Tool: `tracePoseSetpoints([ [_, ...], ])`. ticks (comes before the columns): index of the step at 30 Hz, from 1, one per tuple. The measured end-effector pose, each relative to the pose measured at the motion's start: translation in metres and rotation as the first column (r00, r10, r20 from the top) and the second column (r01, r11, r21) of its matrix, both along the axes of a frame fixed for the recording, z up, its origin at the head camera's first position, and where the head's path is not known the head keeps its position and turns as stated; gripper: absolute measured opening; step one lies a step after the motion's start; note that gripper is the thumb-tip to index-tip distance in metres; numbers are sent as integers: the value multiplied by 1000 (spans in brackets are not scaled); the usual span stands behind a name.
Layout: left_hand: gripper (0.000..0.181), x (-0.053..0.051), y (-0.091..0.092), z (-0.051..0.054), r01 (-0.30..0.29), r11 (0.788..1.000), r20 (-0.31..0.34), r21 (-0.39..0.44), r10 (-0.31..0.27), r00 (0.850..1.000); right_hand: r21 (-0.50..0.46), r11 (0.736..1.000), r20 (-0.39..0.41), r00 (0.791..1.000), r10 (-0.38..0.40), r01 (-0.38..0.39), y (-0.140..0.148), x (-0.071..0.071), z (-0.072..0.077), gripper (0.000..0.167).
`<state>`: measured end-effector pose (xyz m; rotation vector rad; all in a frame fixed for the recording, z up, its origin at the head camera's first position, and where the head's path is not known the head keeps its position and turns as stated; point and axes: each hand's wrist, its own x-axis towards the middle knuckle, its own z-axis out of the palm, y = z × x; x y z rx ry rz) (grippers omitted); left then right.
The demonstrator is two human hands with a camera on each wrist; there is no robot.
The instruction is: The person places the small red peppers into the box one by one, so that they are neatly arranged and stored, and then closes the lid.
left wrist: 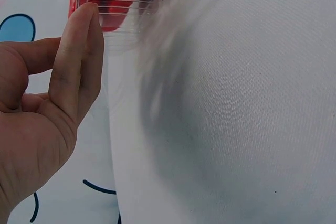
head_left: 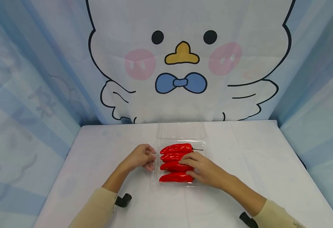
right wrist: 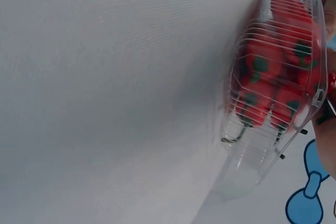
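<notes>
A clear plastic clamshell box (head_left: 156, 182) holds several glossy red chili peppers (head_left: 176, 148), laid crosswise with their stems to the right. My right hand (head_left: 204, 169) reaches over the box's right side and grips the stem end of one red pepper (head_left: 170, 166), fingers above and thumb below. In the right wrist view this hand is mostly cut off at the edge, and green stem caps (right wrist: 260, 64) show through the ribbed wall. My left hand (head_left: 142, 157) is at the box's left edge, fingers loosely bent; in the left wrist view its fingertips (left wrist: 89, 14) overlap the ribbed side.
The box's transparent lid (head_left: 180, 131) lies open toward the back edge of the white-covered table (head_left: 112, 136). Behind it hangs a curtain (head_left: 183, 104) with a cartoon face, and blue patterned curtains stand at both sides.
</notes>
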<state>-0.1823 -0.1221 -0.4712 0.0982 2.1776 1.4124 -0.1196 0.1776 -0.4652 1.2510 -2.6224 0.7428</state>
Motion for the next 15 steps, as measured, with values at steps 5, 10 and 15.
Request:
tracePoseSetpoints([
  [5, 16, 0, -1, 0, 0, 1000, 3, 3, 0, 1000, 8, 1000, -2, 1000, -18, 18, 2, 1, 0, 43],
  [10, 16, 0, -1, 0, -5, 1000, 3, 4, 5, 1000, -3, 1000, 1, 1000, -28, 28, 4, 2, -1, 43],
  [15, 16, 0, -1, 0, -5, 1000, 1, -6, 5, 1000, -14, 1000, -1, 1000, -24, 24, 5, 2, -3, 46],
])
